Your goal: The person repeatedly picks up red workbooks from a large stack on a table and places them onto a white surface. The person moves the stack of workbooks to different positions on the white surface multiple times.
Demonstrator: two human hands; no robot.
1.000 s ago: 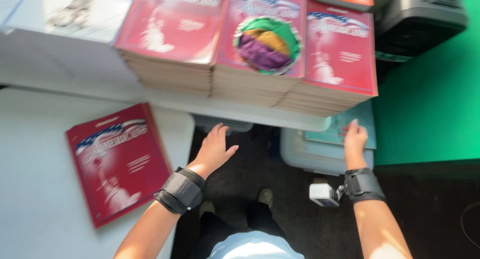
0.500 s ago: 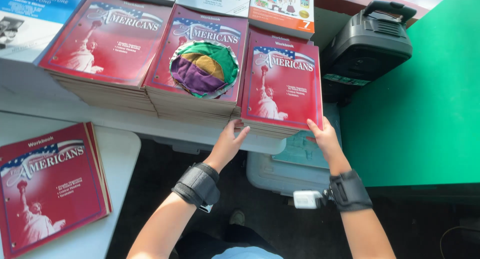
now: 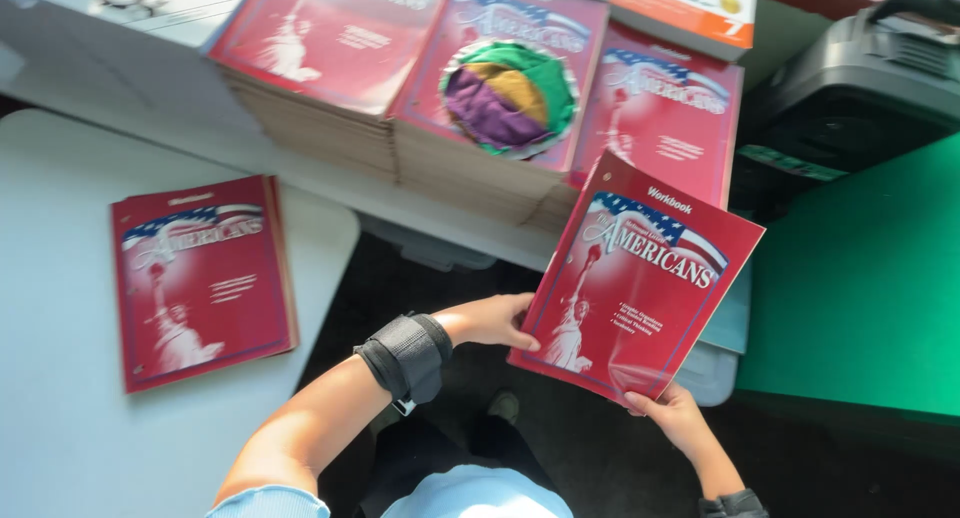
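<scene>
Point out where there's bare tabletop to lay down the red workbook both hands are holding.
Bare white table lies in front and left of the lone red book, and between it and the stacks. The stacks crowd the far table. The held workbook, between left hand and right hand, hangs over the dark floor gap.

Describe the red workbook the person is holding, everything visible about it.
The held workbook is a thin softcover with a glossy red cover showing a waving flag band, a pale statue figure and white lettering. It looks flat and undamaged, with glare near its lower edge. It is lifted clear of the stacks, tilted with its top toward the right. The left hand grips its lower left edge and the right hand supports its bottom corner. Behind it sits a stack of matching workbooks.
</scene>
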